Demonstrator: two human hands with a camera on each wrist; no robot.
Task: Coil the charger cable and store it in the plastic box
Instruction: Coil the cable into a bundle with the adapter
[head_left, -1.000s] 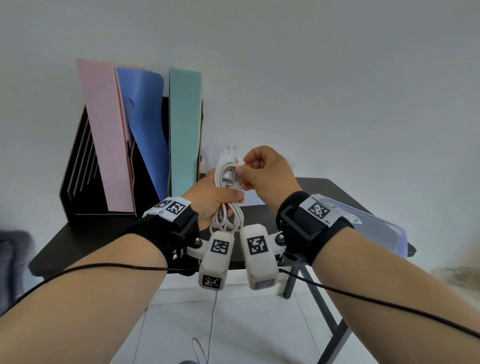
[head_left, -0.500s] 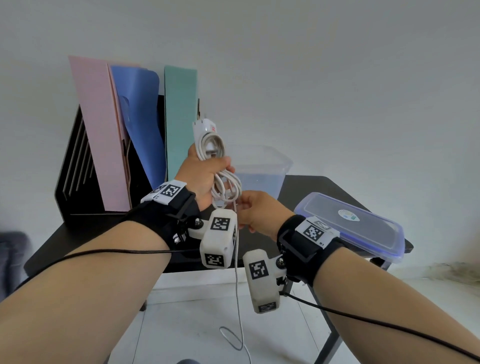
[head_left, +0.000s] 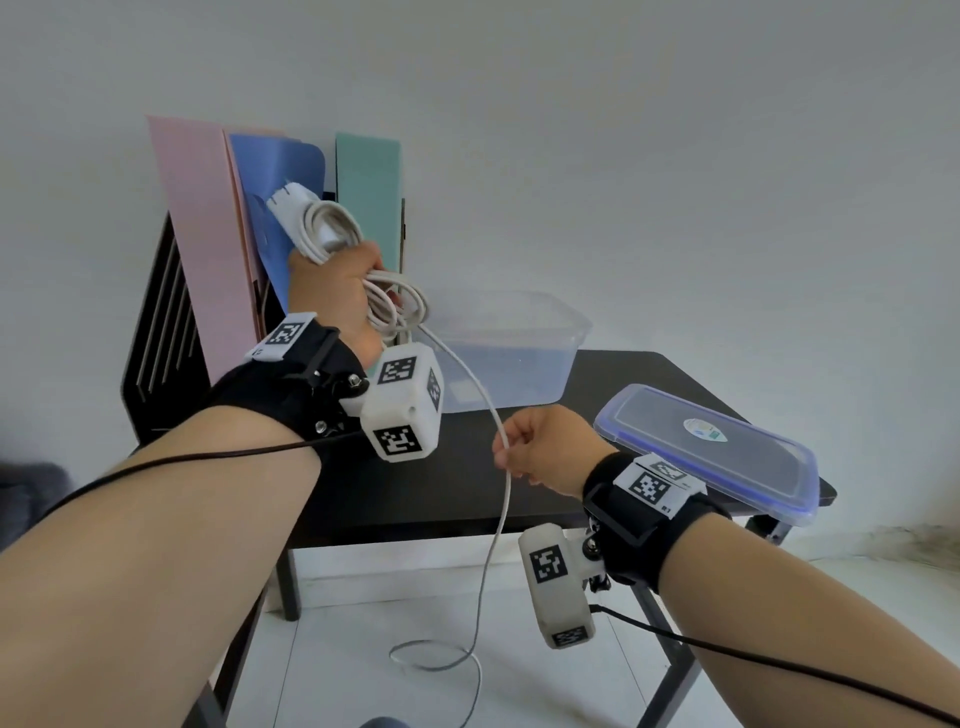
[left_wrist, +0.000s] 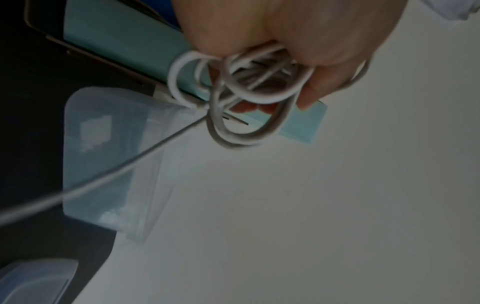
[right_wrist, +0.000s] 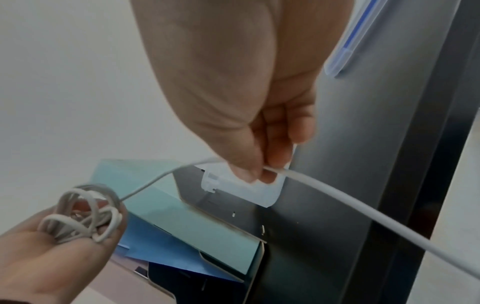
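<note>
My left hand (head_left: 337, 296) is raised in front of the folders and grips the white charger plug (head_left: 293, 208) together with several coiled loops of its white cable (head_left: 395, 306). The loops (left_wrist: 244, 90) stick out below the curled fingers. From the coil a loose strand (head_left: 483, 395) runs down to my right hand (head_left: 540, 447), which pinches it (right_wrist: 275, 170) between thumb and fingers above the table's front edge. The rest of the cable (head_left: 488, 566) hangs to the floor and curls there. The clear plastic box (head_left: 511, 353) stands open on the black table (head_left: 415, 493), behind my right hand.
The box's blue-rimmed lid (head_left: 711, 447) lies at the table's right corner, overhanging the edge. A black file rack (head_left: 161, 332) with pink (head_left: 200, 234), blue (head_left: 280, 171) and green (head_left: 369, 192) folders stands at the back left. White floor lies below the table.
My left hand rose and tilted left with the coil. My right hand left the coil, slid down the cable and moved right, drawing out a longer strand.
</note>
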